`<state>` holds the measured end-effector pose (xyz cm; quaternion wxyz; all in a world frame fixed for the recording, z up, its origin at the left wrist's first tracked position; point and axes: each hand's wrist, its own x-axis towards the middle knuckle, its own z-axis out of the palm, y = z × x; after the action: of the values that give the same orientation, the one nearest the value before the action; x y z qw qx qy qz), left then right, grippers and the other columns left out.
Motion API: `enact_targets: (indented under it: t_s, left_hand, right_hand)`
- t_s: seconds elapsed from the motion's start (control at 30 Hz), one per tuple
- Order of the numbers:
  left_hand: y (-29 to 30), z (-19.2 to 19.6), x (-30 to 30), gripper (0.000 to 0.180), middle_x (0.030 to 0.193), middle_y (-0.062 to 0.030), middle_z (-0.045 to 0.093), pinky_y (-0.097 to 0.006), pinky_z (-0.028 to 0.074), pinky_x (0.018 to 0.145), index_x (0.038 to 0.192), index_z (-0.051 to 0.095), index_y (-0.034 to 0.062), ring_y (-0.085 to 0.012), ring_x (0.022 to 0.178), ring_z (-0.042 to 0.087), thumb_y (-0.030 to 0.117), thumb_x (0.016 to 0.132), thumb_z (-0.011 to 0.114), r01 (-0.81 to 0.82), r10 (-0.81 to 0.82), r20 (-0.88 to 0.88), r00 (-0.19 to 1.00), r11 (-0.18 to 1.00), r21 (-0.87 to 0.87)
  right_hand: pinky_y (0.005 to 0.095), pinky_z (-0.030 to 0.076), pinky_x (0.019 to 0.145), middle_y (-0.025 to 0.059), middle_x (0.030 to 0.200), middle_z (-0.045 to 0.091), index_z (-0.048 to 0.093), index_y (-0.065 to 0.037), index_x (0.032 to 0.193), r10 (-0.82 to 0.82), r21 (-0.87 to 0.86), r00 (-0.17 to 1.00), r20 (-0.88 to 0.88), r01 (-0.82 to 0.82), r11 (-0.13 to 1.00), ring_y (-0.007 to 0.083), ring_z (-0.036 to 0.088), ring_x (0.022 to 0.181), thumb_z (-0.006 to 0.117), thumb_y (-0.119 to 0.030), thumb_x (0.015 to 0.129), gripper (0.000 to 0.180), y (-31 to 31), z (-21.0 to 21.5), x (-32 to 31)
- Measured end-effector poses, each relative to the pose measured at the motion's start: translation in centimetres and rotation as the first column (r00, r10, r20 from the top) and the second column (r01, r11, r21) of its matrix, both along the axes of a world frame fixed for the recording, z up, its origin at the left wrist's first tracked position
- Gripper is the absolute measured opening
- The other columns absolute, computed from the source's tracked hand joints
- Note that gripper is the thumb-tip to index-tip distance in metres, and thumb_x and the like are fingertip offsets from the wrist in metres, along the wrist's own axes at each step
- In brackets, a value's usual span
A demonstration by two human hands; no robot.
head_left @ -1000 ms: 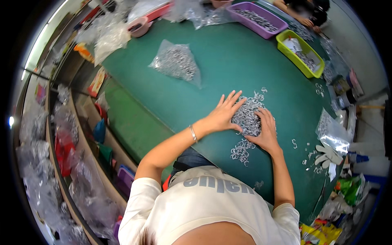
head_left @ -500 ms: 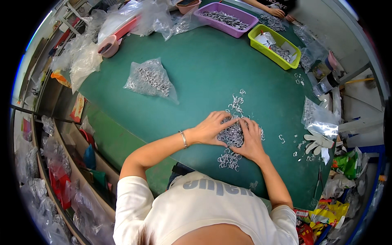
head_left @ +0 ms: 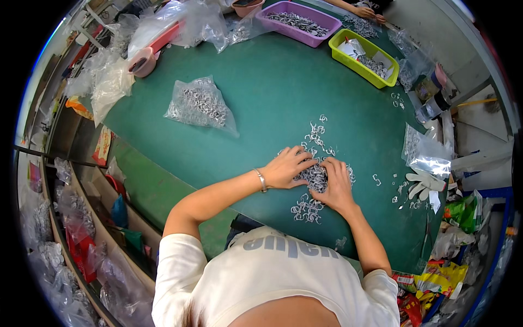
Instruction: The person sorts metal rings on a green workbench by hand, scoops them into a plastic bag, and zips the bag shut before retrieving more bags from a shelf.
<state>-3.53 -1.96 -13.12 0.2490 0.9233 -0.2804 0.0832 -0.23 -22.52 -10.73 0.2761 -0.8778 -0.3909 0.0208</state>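
Observation:
Both of my hands are cupped around a heap of small grey C-shaped metal-looking pieces (head_left: 314,177) on the green tabletop. My left hand (head_left: 290,166) curls over the heap's left side, thumb and fingers apart around the pieces. On the other side my right hand (head_left: 336,184) presses in, its fingers bent over the top edge. The palms hide part of the heap. Loose pieces of the same kind trail away on the far side (head_left: 316,133), and a smaller cluster (head_left: 307,210) lies on the near side, close to my body.
A clear plastic bag of similar pieces (head_left: 201,106) lies to the left. Toward the back stand a purple tray (head_left: 321,37) and a lime-green tray (head_left: 362,66). A white glove (head_left: 422,184), a part-filled bag (head_left: 425,152) and scissors (head_left: 425,235) lie along the right edge. Another person's hands (head_left: 368,13) work at the far side.
My hands have drawn closer together around the heap, the left one moving slightly right. The heap between them looks narrower, and more loose pieces show at its far side.

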Motion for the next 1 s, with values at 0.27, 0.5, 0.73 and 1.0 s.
enact_targets:
  t_s: [0.27, 0.5, 0.73, 1.0]
  left_hand:
    - [-0.6, -1.0, -0.2, 0.045, 0.109, -0.0099, 0.05, -0.04, 0.042, 0.08, 0.115, 0.053, 0.012, -0.0284, 0.102, 0.045, 0.013, 0.072, 0.065, -0.042, 0.042, 0.018, 0.999, 0.999, -0.008]
    - [-0.7, -0.6, 0.0, 0.036, 0.104, -0.0095, 0.052, -0.036, 0.043, 0.079, 0.104, 0.057, 0.0104, -0.0271, 0.098, 0.048, 0.001, 0.07, 0.061, -0.178, 0.178, -0.02, 0.984, 0.961, -0.212]
    - [-0.6, -0.3, 1.8, 0.023, 0.092, -0.0072, 0.058, -0.028, 0.047, 0.075, 0.096, 0.061, 0.0043, -0.0216, 0.081, 0.058, -0.004, 0.075, 0.057, -0.431, 0.35, -0.271, 0.897, 0.552, -0.714]
    - [-0.9, 0.1, 2.9, 0.026, 0.092, -0.0118, 0.056, -0.036, 0.051, 0.067, 0.108, 0.048, 0.0054, -0.0244, 0.08, 0.057, 0.004, 0.083, 0.051, -0.672, -0.658, -0.253, 0.709, -0.524, -0.523]
  right_hand:
    - [0.0384, 0.044, 0.083, 0.0111, 0.109, 0.05, 0.051, -0.008, 0.116, -0.072, -0.026, 0.997, 0.041, 0.073, 0.997, 0.0304, 0.048, 0.101, 0.072, -0.014, 0.06, 0.06, 0.1, -0.2, 0.0]
    - [0.037, 0.048, 0.074, 0.0105, 0.102, 0.057, 0.055, -0.007, 0.11, -0.139, 0.151, 0.99, 0.026, 0.133, 0.98, 0.0274, 0.057, 0.089, 0.069, -0.009, 0.062, 0.05, -0.1, -0.9, 0.5]
    - [0.0228, 0.045, 0.067, 0.0022, 0.086, 0.06, 0.055, -0.005, 0.114, -0.006, 0.446, 0.649, -0.761, 0.529, 0.722, 0.0104, 0.056, 0.073, 0.065, 0.001, 0.072, 0.043, -0.6, -0.1, 2.0]
    - [0.0259, 0.049, 0.062, 0.0087, 0.091, 0.058, 0.049, -0.005, 0.119, 0.599, 0.398, 0.124, -0.791, 0.848, 0.35, 0.0167, 0.057, 0.074, 0.056, -0.007, 0.082, 0.037, 1.3, 1.1, 1.9]
